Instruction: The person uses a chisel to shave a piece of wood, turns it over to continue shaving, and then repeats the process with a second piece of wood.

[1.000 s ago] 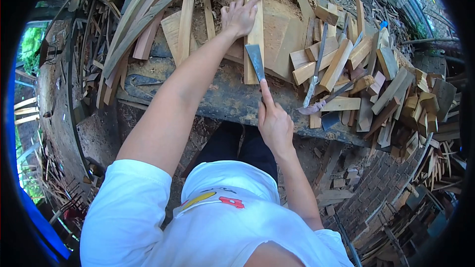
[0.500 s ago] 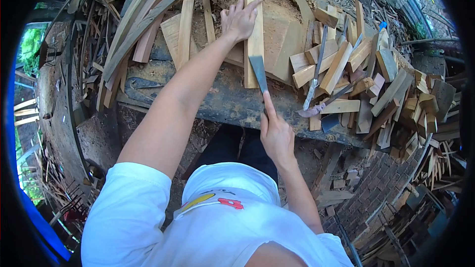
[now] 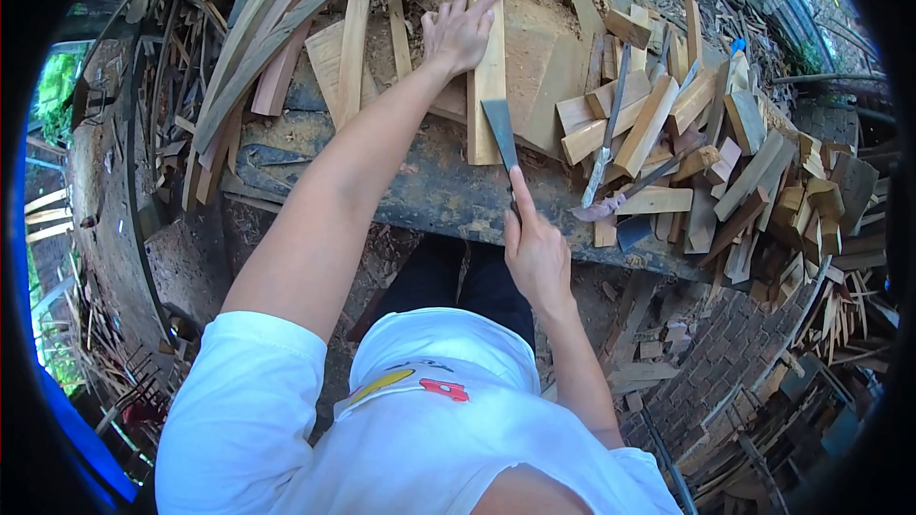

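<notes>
A long pale wooden strip (image 3: 489,57) lies lengthwise on a worn wooden block (image 3: 549,67), its near end over the dark workbench (image 3: 439,193). My left hand (image 3: 458,33) rests on the upper part of the strip, fingers spread, pressing on its left side. In my right hand (image 3: 539,262) is the handle of a flat-bladed tool (image 3: 500,133), with the index finger stretched along it. The blade's wide end lies over the strip near its lower end. Most of the handle is hidden by the hand.
Cut wood blocks (image 3: 649,129) are heaped on the right, with a long metal tool (image 3: 611,133) and a hooked tool (image 3: 601,212) among them. Long wooden slats (image 3: 262,48) lean at the left. A brick surface (image 3: 711,343) shows at the lower right.
The blade has shifted slightly up and left relative to the strip. My left hand stays on the wood. The whole view has moved slightly.
</notes>
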A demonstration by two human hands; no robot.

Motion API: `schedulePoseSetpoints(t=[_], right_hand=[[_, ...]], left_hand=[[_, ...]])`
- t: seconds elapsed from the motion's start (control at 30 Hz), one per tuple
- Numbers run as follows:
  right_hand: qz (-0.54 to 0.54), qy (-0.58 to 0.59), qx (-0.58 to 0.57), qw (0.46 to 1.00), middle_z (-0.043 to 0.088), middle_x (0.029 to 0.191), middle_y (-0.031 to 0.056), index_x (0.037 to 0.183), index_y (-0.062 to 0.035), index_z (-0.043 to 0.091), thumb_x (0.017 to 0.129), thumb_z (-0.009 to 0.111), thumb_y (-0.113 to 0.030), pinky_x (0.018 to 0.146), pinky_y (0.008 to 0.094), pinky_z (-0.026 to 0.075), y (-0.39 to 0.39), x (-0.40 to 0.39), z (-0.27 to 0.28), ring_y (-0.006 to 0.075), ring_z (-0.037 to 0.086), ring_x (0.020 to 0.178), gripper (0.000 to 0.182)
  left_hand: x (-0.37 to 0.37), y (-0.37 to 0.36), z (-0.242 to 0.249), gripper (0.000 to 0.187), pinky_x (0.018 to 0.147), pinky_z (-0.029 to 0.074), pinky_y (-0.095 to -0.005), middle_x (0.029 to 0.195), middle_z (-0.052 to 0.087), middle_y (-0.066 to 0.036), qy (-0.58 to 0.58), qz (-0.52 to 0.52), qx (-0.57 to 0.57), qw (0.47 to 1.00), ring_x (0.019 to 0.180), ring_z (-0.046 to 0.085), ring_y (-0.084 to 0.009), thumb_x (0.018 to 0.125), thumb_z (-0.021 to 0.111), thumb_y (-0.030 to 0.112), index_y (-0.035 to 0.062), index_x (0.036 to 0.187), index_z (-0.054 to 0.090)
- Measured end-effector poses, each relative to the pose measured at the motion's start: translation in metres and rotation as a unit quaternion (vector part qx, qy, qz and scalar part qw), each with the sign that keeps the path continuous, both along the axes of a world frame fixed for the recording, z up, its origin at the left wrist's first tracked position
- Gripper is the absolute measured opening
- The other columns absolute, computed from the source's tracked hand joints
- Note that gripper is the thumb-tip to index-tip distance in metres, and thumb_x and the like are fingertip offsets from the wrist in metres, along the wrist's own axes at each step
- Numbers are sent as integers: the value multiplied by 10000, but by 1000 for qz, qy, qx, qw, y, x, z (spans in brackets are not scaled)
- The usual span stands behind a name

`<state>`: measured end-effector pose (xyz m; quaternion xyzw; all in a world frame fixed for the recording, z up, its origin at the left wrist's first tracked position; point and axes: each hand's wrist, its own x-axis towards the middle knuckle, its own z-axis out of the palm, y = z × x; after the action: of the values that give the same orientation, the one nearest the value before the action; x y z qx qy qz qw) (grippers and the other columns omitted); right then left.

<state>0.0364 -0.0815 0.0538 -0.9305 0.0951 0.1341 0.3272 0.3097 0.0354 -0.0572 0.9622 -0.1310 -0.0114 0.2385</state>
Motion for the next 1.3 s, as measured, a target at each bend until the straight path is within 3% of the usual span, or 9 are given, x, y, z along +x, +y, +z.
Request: schedulePoseSetpoints(t=[0.33, 0.4, 0.5, 0.6, 0.8, 0.9, 1.0, 1.13, 1.3], right_hand=[[-76, -1, 104, 992, 654, 784, 246, 1499, -232, 320, 983, 479, -230, 679, 504, 494, -34, 8, -6, 431, 653, 755, 539], [-108, 10, 114, 988, 636, 744, 236, 1500, -215, 326, 985, 484, -208, 656, 468, 487, -45, -13, 1, 406, 656, 715, 538], [-171, 5, 110, 979, 605, 694, 225, 1498, -188, 333, 983, 485, -188, 618, 440, 474, -55, -36, 2, 380, 635, 652, 536], [-175, 44, 83, 980, 598, 690, 229, 1496, -191, 337, 982, 490, -188, 613, 456, 467, -62, -45, 9, 390, 631, 654, 537], [-181, -15, 74, 981, 607, 713, 229, 1489, -197, 348, 977, 500, -186, 602, 487, 456, -65, -51, 6, 420, 636, 690, 534], [-195, -31, 70, 978, 616, 729, 230, 1487, -199, 352, 976, 503, -187, 603, 488, 460, -65, -54, 6, 423, 640, 698, 532], [-214, -57, 91, 971, 621, 737, 231, 1484, -199, 356, 975, 506, -192, 612, 491, 464, -67, -59, 4, 428, 639, 703, 531], [-202, -71, 82, 973, 576, 680, 200, 1486, -186, 346, 984, 498, -163, 588, 381, 469, -72, -67, -3, 348, 602, 587, 525], [-173, -92, 64, 978, 575, 687, 186, 1487, -194, 353, 983, 509, -167, 596, 393, 469, -68, -67, -7, 341, 602, 600, 529]], left_hand=[[40, 21, -1, 507, 1151, 107, -558, 1622, 76, -114, 194, -52, -96, 975, 1426, 273, -357, 976, 252, 460, 429, 1478, 319], [48, 30, 1, 529, 1165, 77, -578, 1625, 65, -99, 141, -76, -118, 980, 1455, 215, -340, 966, 346, 316, 429, 1482, 309], [31, 22, 70, 728, 1186, 112, -538, 1609, 187, -36, -68, -275, 314, 906, 1473, 198, -265, 875, 473, 26, 391, 1487, 325], [46, 16, 63, 720, 1194, 93, -550, 1571, 288, -11, -111, -377, 379, 838, 1459, 242, -220, 858, 542, 72, 417, 1461, 351], [52, 7, 102, 272, 1218, 107, -486, 1075, 560, 37, -269, -473, 429, 721, 1176, 522, -170, 768, 671, 180, 207, 1039, 655], [34, 29, 141, 227, 1109, 357, -430, 1067, 567, -5, -217, -533, 451, 682, 1109, 552, -173, 755, 681, 192, 175, 980, 657], [11, 78, 169, 231, 595, 467, -307, 922, 558, -28, -272, -487, 333, 760, 830, 606, -179, 760, 683, 265, 146, 924, 572], [-57, 135, 184, 494, 591, 505, -371, 865, 642, -67, 24, -326, 346, 880, 700, 650, -200, 721, 709, 391, 160, 1127, 548], [-154, 148, 102, 578, 596, 562, -330, 786, 671, -123, 244, -12, -39, 969, 655, 671, -192, 814, 702, 465, -6, 1122, 569]])
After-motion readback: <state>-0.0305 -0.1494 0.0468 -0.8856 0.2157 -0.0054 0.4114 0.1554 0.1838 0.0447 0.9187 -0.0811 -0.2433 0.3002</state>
